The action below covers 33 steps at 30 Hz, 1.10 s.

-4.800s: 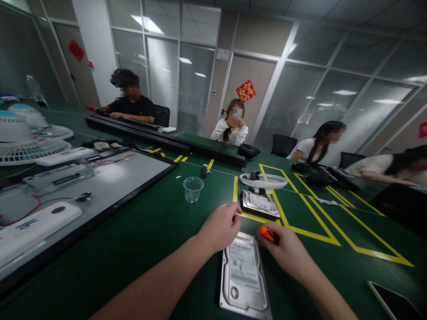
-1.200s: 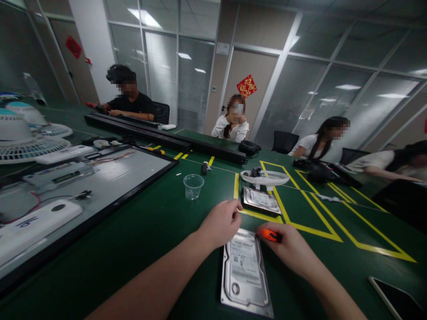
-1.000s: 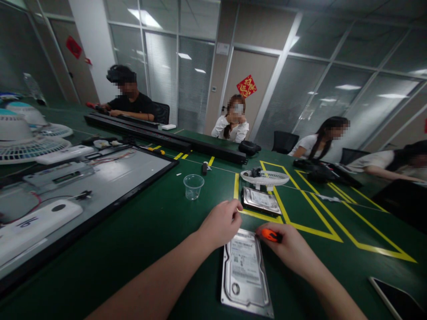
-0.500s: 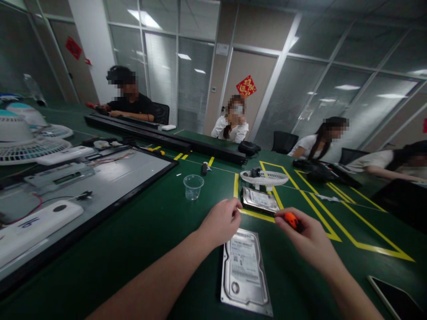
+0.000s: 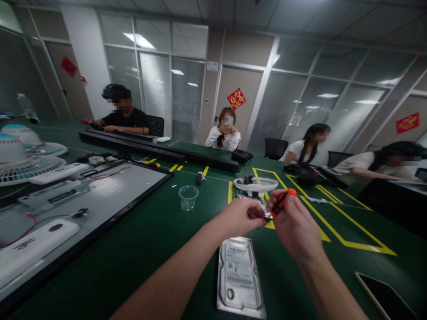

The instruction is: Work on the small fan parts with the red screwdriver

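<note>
An orange-and-black screwdriver (image 5: 283,202) is held in my right hand (image 5: 296,226), its handle tilted up and its tip toward my left hand (image 5: 245,215). The fingers of my left hand are pinched together at the tip; whether something small is between them I cannot make out. Beneath my hands a silver hard drive (image 5: 240,278) lies label up on the green table. A second hard drive (image 5: 240,197) rests farther back, mostly covered by my hands. To the left of my left hand stands a clear plastic cup (image 5: 188,198).
A large flat panel (image 5: 133,186) with a black frame covers the left side, with white fan parts (image 5: 30,171) beyond it. A white fan guard (image 5: 256,184) lies behind the drives. A phone (image 5: 387,295) is at lower right. Several people sit across the table.
My hands have come together: the right has raised the screwdriver and turned its tip toward the left, which has shifted right. The view has tilted slightly upward.
</note>
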{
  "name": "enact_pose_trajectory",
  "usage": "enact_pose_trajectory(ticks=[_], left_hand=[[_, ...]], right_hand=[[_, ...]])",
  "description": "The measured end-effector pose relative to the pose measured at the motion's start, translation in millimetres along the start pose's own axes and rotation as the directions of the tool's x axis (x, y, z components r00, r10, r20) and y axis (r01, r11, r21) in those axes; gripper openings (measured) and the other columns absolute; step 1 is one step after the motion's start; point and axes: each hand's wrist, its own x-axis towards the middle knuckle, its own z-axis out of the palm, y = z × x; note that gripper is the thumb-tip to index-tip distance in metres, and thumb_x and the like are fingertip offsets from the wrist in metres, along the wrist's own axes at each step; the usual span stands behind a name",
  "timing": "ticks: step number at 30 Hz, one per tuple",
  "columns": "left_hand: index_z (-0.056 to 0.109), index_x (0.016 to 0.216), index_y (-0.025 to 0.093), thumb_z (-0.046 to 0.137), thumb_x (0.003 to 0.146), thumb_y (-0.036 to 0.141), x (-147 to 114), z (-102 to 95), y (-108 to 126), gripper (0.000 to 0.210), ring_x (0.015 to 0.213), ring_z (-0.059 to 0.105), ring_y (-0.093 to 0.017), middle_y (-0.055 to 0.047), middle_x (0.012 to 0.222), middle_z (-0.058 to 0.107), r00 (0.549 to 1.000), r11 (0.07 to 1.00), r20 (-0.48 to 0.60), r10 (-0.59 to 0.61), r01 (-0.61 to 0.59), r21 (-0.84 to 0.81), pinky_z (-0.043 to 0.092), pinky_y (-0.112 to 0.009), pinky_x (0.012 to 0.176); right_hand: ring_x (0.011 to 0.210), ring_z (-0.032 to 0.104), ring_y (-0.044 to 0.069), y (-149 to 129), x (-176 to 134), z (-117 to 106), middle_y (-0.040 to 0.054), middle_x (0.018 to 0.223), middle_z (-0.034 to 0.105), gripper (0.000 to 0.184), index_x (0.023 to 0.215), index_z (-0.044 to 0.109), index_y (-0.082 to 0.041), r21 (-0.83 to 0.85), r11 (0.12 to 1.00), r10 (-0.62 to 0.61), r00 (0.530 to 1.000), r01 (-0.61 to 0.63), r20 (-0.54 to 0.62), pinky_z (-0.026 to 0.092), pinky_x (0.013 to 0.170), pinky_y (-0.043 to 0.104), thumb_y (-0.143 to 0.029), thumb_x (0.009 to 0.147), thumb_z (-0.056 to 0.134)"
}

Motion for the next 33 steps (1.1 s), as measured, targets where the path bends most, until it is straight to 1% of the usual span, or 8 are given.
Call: enact_pose_trajectory(ticks=[3, 6, 10, 15, 20, 23, 26, 33], left_hand=[[0.072, 0.08, 0.012, 0.069, 0.082, 0.014, 5.2, 8.4, -8.5, 0.004, 0.075, 0.067, -0.014, -0.005, 0.081, 0.075, 1.0, 1.0, -0.006, 0.031, -0.031, -0.005, 0.05, -0.025, 0.071], [0.071, 0.085, 0.013, 0.075, 0.075, 0.015, 6.0, 15.4, -18.6, 0.01, 0.078, 0.069, -0.017, -0.005, 0.084, 0.076, 0.999, 0.999, 0.026, 0.024, -0.024, -0.024, 0.051, -0.025, 0.071], [0.072, 0.087, 0.012, 0.072, 0.078, 0.017, 5.7, 21.2, -29.4, 0.01, 0.08, 0.071, -0.018, -0.007, 0.087, 0.077, 1.0, 0.999, 0.023, -0.009, 0.01, -0.051, 0.053, -0.027, 0.072], [0.073, 0.086, 0.012, 0.068, 0.08, 0.016, 2.5, 17.2, -36.1, 0.008, 0.08, 0.072, -0.018, -0.007, 0.086, 0.077, 0.998, 0.994, 0.053, -0.045, 0.049, -0.093, 0.055, -0.029, 0.077], [0.069, 0.084, 0.012, 0.077, 0.073, 0.016, -0.9, 7.1, -32.8, 0.013, 0.074, 0.068, -0.016, -0.005, 0.08, 0.073, 0.993, 0.99, 0.089, -0.079, 0.088, -0.106, 0.052, -0.028, 0.072], [0.065, 0.092, 0.013, 0.084, 0.069, 0.02, 0.1, 2.3, -23.6, 0.03, 0.077, 0.068, -0.016, -0.005, 0.087, 0.072, 0.994, 0.986, 0.066, -0.083, 0.092, -0.14, 0.053, -0.028, 0.072], [0.061, 0.104, 0.015, 0.084, 0.068, 0.016, 1.7, 1.8, -15.7, 0.042, 0.077, 0.067, -0.014, -0.002, 0.084, 0.068, 0.998, 0.978, -0.002, -0.061, 0.06, -0.201, 0.053, -0.027, 0.073], [0.061, 0.105, 0.016, 0.082, 0.073, 0.021, 3.8, 8.0, -18.1, 0.039, 0.075, 0.066, -0.013, -0.003, 0.089, 0.068, 0.999, 0.978, -0.046, 0.0, -0.009, -0.21, 0.053, -0.027, 0.071]], right_hand=[[0.081, 0.059, 0.021, 12.4, -5.6, -1.9, 0.0036, 0.088, 0.059, 0.033, 0.107, 0.063, -0.027, -0.151, 0.988, 0.004, 1.0, 0.0, 0.024, 0.051, 0.075, 0.033, -0.058, 0.099, 0.052], [0.083, 0.061, 0.021, 21.6, -10.4, -5.9, 0.0029, 0.089, 0.061, 0.035, 0.107, 0.061, -0.028, -0.185, 0.983, 0.005, 1.0, -0.003, 0.011, 0.052, 0.078, 0.034, -0.06, 0.099, 0.051], [0.09, 0.064, 0.022, 28.4, -13.9, -12.4, 0.0049, 0.098, 0.065, 0.035, 0.112, 0.061, -0.028, -0.198, 0.98, 0.013, 1.0, -0.013, -0.003, 0.054, 0.081, 0.034, -0.059, 0.101, 0.05], [0.104, 0.066, 0.024, 27.8, -16.1, -20.3, 0.0073, 0.111, 0.07, 0.035, 0.119, 0.06, -0.027, -0.288, 0.957, -0.039, 0.999, 0.042, 0.015, 0.053, 0.092, 0.037, -0.05, 0.094, 0.067], [0.101, 0.069, 0.024, 24.8, -18.0, -16.0, 0.008, 0.114, 0.072, 0.036, 0.122, 0.06, -0.027, -0.342, 0.937, -0.056, 0.996, 0.074, 0.063, 0.055, 0.093, 0.04, -0.044, 0.092, 0.072], [0.1, 0.07, 0.024, 25.6, -18.4, -13.5, 0.0082, 0.113, 0.072, 0.034, 0.119, 0.061, -0.026, -0.354, 0.932, -0.062, 0.995, 0.083, 0.073, 0.057, 0.089, 0.039, -0.043, 0.092, 0.072], [0.1, 0.07, 0.024, 26.2, -18.3, -14.0, 0.0081, 0.113, 0.072, 0.032, 0.118, 0.061, -0.026, -0.352, 0.931, -0.078, 0.994, 0.099, 0.071, 0.057, 0.088, 0.038, -0.042, 0.092, 0.072], [0.097, 0.071, 0.023, 25.1, -17.5, -16.0, 0.0067, 0.109, 0.073, 0.029, 0.117, 0.064, -0.026, -0.351, 0.925, -0.127, 0.989, 0.146, 0.078, 0.058, 0.087, 0.037, -0.039, 0.092, 0.073]])
